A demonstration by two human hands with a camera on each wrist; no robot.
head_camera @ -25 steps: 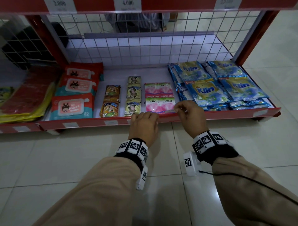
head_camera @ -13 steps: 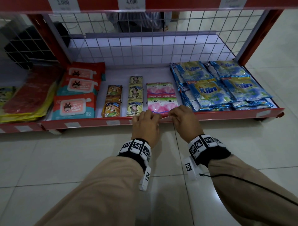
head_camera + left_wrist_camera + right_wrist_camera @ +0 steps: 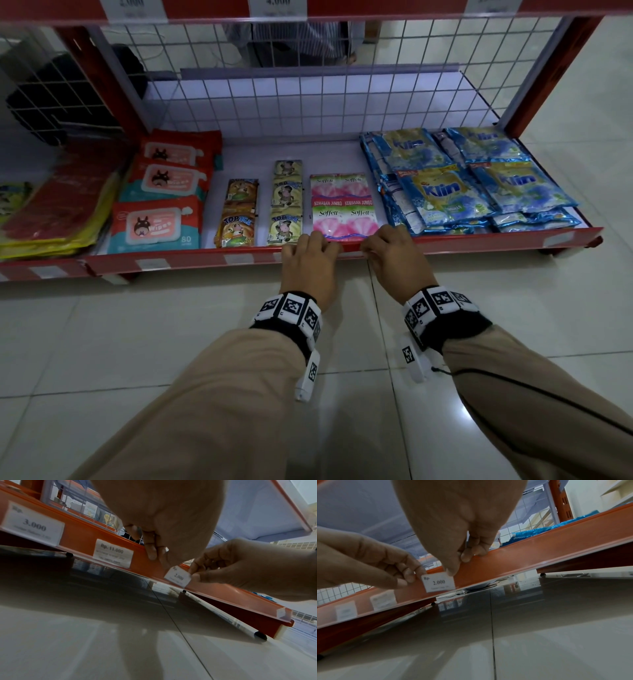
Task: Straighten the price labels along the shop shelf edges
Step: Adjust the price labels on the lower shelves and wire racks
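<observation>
A second ago my right hand was lifted a little above the shelf edge with something thin in its fingertips; now it has come down onto the red strip, close beside my left hand. Between them sits the price label, a small white card reading "Rp. 2.000", lying against the front of the strip. My left fingers pinch its left end, and my right thumb and fingertips hold its right end, while the other fingers of both hands curl over the top lip of the strip. The card looks nearly level with the strip (the wide lens bends the lines, so I cannot judge it exactly).

Further to the left on the same strip are another label marked "Rp. 11.000" and one marked "3.000". Behind my hands on the shelf lie the pink Soffell sachets, the blue Klin packs to the right, and wet-wipe packs to the left. Below is the pale tiled floor.
</observation>
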